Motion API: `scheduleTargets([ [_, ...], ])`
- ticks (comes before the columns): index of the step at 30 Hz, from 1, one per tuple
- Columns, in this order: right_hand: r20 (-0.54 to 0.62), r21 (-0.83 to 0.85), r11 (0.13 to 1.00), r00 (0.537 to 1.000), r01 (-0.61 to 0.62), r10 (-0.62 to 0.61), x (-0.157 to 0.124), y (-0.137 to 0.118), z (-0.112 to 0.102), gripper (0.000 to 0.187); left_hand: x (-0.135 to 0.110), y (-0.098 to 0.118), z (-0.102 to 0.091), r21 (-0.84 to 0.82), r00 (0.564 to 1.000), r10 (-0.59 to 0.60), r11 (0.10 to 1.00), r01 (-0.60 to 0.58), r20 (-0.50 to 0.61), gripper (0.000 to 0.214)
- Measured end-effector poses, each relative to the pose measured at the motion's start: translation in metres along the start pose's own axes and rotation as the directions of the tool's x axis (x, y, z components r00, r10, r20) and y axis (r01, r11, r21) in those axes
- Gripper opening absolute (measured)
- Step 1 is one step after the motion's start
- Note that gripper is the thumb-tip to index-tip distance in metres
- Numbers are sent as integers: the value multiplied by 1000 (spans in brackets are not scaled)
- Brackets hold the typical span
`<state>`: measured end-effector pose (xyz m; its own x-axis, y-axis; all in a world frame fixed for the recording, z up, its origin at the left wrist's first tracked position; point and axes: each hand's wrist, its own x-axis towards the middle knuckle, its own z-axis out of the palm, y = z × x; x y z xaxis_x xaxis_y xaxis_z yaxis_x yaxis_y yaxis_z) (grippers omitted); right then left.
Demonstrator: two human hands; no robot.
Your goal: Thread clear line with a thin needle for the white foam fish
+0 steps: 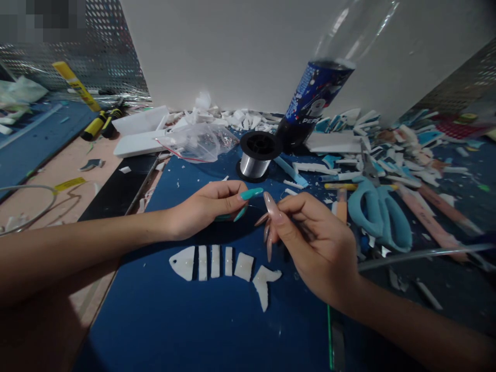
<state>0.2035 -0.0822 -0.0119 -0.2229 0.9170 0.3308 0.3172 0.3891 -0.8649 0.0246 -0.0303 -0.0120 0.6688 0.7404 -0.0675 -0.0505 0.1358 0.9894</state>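
Bare right hand and left hand pinch, I can't tell what; 6 flat white foam pieces lie crosswise, camera-side.

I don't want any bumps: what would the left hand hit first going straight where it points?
The left hand would likely meet the right hand first, near its thumb nail, though depth is unclear.

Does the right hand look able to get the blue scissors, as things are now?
Probably yes: the scissors lie close beside the right hand, and nothing seems to cover their handles.
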Motion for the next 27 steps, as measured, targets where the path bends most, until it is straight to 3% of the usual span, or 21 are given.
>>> scheduleTargets([
  [15,-7,17,1000,1000,4,-4,1,0,1,17,-1,1,1,-24,999,-30,999,29,-17,18],
  [27,-7,16,1000,1000,-14,14,1,0,1,18,-1,-2,-1,-1,1000,24,1000,-24,-6,18],
])
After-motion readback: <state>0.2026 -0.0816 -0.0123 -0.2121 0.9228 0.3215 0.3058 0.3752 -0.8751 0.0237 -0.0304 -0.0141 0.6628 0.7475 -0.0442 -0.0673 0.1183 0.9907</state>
